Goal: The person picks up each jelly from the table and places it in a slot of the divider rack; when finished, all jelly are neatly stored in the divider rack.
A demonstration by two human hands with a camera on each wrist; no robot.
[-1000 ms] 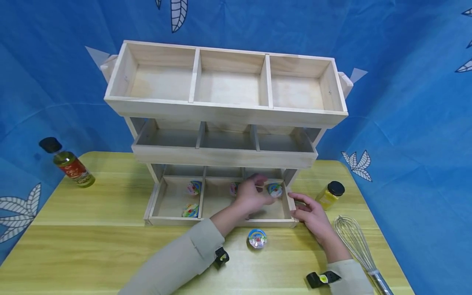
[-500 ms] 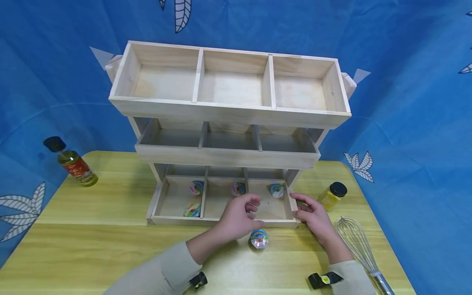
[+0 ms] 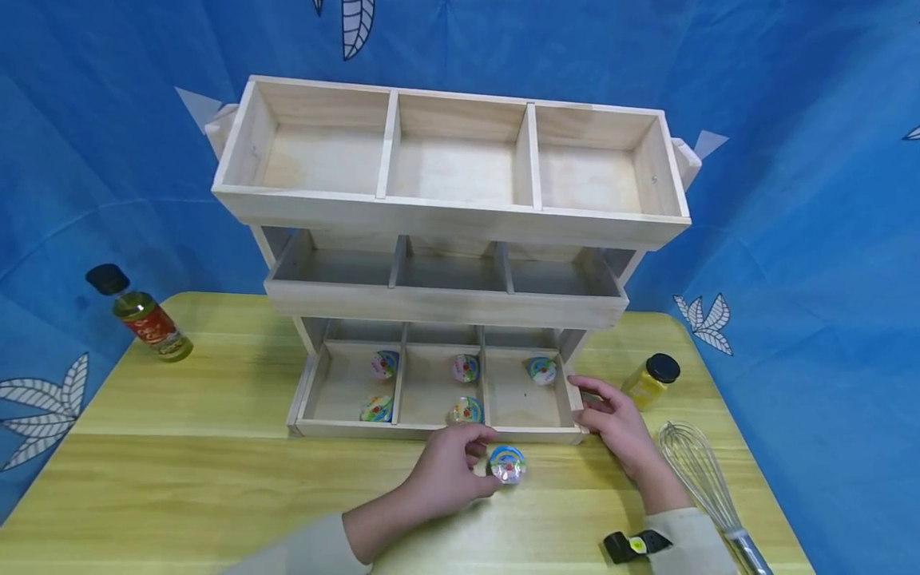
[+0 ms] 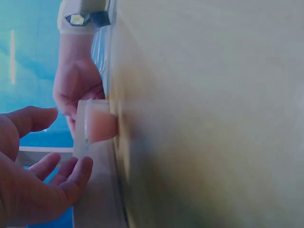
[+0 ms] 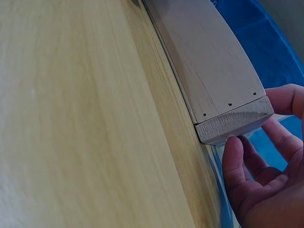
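A small jelly cup (image 3: 507, 465) with a printed blue lid stands on the table before a three-tier wooden rack (image 3: 453, 214). My left hand (image 3: 449, 471) is just left of this cup, thumb and fingers spread. In the left wrist view a gap shows between the left hand's fingers and the pinkish cup (image 4: 100, 126). My right hand (image 3: 618, 427) holds the right front corner of the rack's bottom tray (image 3: 345, 431); the right wrist view shows thumb and index finger around the board's end (image 5: 235, 118). Several jelly cups sit in that tray: two left, two middle, one right (image 3: 541, 370).
A yellow jar (image 3: 649, 381) with a black lid and a wire whisk (image 3: 700, 475) are beside my right arm. At the far left stands an oil bottle (image 3: 151, 323). The rack's upper tiers overhang the back of the bottom tray. Blue cloth (image 3: 791, 200) hangs behind.
My left hand has drawn back from the tray's right compartment to the loose cup on the table, uncovering the cups in the middle compartment. The right hand stays at the tray corner.
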